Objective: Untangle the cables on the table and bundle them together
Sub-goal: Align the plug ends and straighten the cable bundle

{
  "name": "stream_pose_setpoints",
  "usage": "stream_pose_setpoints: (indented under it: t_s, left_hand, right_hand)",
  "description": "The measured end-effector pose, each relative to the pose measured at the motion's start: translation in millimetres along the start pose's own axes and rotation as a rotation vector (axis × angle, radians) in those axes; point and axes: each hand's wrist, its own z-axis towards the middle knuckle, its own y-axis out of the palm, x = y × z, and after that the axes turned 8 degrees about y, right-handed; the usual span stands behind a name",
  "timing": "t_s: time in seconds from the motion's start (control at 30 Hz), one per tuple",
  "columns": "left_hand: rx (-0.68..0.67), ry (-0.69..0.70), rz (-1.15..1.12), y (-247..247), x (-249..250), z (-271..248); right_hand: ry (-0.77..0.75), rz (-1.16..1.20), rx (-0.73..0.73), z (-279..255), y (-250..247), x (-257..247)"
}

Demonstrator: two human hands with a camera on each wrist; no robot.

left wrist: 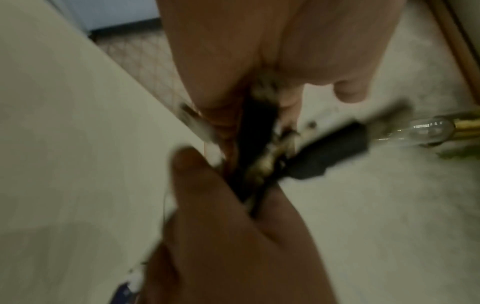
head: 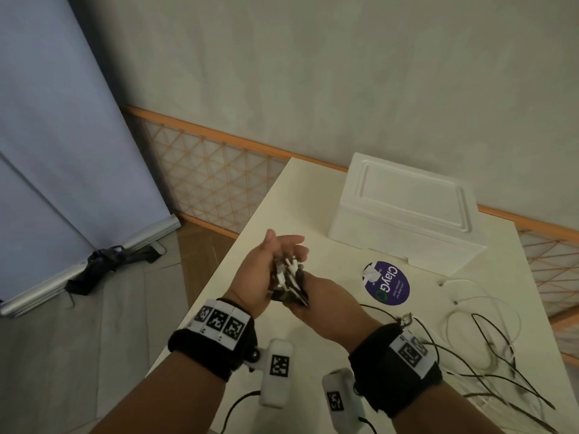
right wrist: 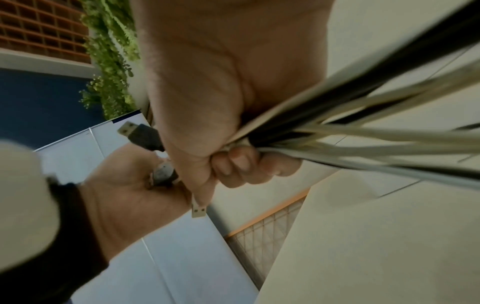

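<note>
At frame centre, the right hand clenches the gathered cables above the tabletop; the left hand, fingers relaxed, cups their plugs. Loose ends trail lower right.

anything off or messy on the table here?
Mostly the cables: black and white strands sprawl in crossed loops at the table's right side, still tangled. Their plug ends are gathered where the right hand grips them against the left hand.
</note>
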Motion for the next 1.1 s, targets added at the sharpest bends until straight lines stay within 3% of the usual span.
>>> stream_pose_setpoints:
  t_s: [0.1, 0.17, 0.27, 0.33, 0.4, 0.5, 0.63, 0.87, 1.03, 1.1]
  left_hand:
    - [0.049, 0.034, -0.084, 6, -2, -2]
    - [0.012, 0.105, 0.095, 7, -7, -6]
    - [-0.098, 0.346, 0.502, 17, -12, -12]
    - [-0.182, 0.434, 0.612, 20, -10, -11]
    - [-0.208, 0.361, 0.485, 14, -4, -8]
    - [-0.108, 0.254, 0.249, -4, 2, -4]
    - [-0.16, 0.247, 0.521, -18, -2, -4]
    - [-0.201, 0.232, 0.728, -6, -4, -6]
    - [-0.1, -0.015, 0.313, 2, -9, -1]
    - [-0.059, -0.021, 0.317, 5, -10, 2]
  right_hand:
    - [0.021, 0.028, 0.0, -1, 0, -2]
    - [-0.021, 0.038, 0.029, 0, 0, -2]
    - [-0.084, 0.069, 0.055, 2, 2, -7]
    - [-0.061, 0.122, 0.064, 4, 2, -8]
    - [-0.018, 0.186, 0.081, 4, 0, -8]
    - [-0.006, 0.252, 0.132, 8, -4, -5]
    - [0.057, 0.299, 0.179, 12, -10, 3]
    - [0.097, 0.304, 0.15, 18, -2, 7]
    - [0.086, 0.291, 0.18, 20, -2, 12]
    - [0.11, 0.291, 0.183, 19, 1, 14]
